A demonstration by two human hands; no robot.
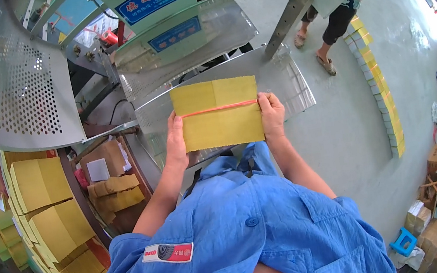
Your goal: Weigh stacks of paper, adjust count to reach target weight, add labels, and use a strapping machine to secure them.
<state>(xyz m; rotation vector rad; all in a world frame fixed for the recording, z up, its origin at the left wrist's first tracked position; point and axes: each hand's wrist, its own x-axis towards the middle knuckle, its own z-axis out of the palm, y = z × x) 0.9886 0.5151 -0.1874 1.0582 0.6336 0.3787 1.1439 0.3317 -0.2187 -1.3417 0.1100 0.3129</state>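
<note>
A rectangular bundle of yellow paper (222,129) with jagged near and far edges is held between my two hands in front of my body. Around its middle, from side to side, runs a reddish-orange band (220,107). My left hand (176,143) grips the left side, and my right hand (272,115) grips the right side, fingers closed on it. The undersides of the fingers are hidden by the bundle. Beyond and partly beneath it lies a shiny metal tray (288,83) of the machine; I cannot tell whether they touch.
Stacks of yellow paper (42,182) stand at the left, beside a cardboard box (103,159). A perforated metal guard (14,93) rises far left. At upper right, a person's legs (335,28) stand near a floor row of bundles (378,90). A blue stool (403,243) is lower right.
</note>
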